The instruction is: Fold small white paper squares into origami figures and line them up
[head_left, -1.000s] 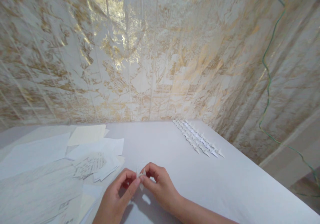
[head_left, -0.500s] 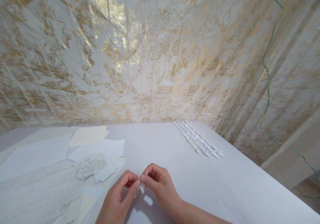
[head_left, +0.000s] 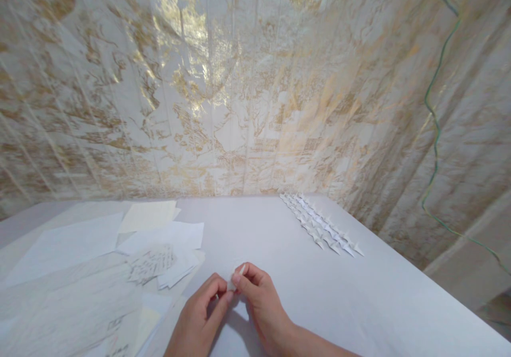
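Two hands: the left hand (head_left: 202,314) and the right hand (head_left: 264,299) meet at the lower middle of the frame, over the white table (head_left: 247,229).
Paper piece: a tiny white folded paper piece (head_left: 230,285) sits between the fingertips of both hands, one thin point rising by the right forefinger.
Left fingers: thumb and forefinger nearly closed, pinching the near left side of the piece.
Right fingers: thumb and forefinger pressed together on its far right side; the other fingers curl underneath, partly hidden.
Step in hand: I take it for fine folding or shaping; which fold, I cannot tell.
Next move: it seems to call for a light, even pinch, since so small a piece could crease wrongly or slip.
Pointed rows: small pointed paper shapes (head_left: 323,229) lie in slanting rows at centre right, well apart from the hands.
Loose sheets: overlapping papers (head_left: 80,250) spread across the lower left, near the left hand.
Wire: a green wire (head_left: 435,155) hangs at the right, clear of the work.
In the way: only the fingers, which hide most of the piece.
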### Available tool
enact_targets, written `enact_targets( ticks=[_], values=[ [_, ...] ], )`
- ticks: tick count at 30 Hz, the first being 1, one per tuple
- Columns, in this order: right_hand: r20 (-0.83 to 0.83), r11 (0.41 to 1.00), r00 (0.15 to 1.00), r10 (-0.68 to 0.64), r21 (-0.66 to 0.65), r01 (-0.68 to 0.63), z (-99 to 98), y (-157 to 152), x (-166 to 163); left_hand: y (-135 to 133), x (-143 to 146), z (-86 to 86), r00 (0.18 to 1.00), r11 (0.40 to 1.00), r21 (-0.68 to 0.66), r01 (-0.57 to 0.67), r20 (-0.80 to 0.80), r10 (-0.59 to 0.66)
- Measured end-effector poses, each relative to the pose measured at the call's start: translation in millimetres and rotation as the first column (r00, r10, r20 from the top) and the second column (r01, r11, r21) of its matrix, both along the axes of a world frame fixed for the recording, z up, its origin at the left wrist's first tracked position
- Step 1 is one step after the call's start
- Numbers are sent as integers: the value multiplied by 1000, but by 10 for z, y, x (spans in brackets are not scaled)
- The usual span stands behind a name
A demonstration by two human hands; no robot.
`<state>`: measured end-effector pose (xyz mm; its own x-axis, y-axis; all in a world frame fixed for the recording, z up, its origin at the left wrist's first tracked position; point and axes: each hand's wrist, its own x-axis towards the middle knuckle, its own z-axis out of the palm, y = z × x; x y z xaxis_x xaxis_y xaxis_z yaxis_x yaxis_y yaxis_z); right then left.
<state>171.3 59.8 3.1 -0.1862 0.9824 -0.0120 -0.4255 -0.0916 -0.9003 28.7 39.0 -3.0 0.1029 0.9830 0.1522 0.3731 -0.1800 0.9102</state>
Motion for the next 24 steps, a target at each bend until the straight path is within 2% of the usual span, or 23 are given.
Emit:
enact_targets(
  ticks=[8,12,15,18,24],
  values=[
    [46,1000,999,-11,0,11,-1,154,-125,45,-20,-51,999,999,-24,-45,-31,45],
    [44,996,997,-64,63,61,-4,243,-160,57,-59,-21,999,999,-1,-45,-27,45],
    [75,993,995,-70,98,63,-20,279,-140,91,-133,4,994,994,29,-110,3,110],
    [54,997,997,-46,60,43,-31,279,-121,119,-181,25,988,987,42,-153,25,152],
    [9,999,999,-41,5,41,-27,250,-129,71,-120,110,993,992,54,-112,38,110]
  ],
)
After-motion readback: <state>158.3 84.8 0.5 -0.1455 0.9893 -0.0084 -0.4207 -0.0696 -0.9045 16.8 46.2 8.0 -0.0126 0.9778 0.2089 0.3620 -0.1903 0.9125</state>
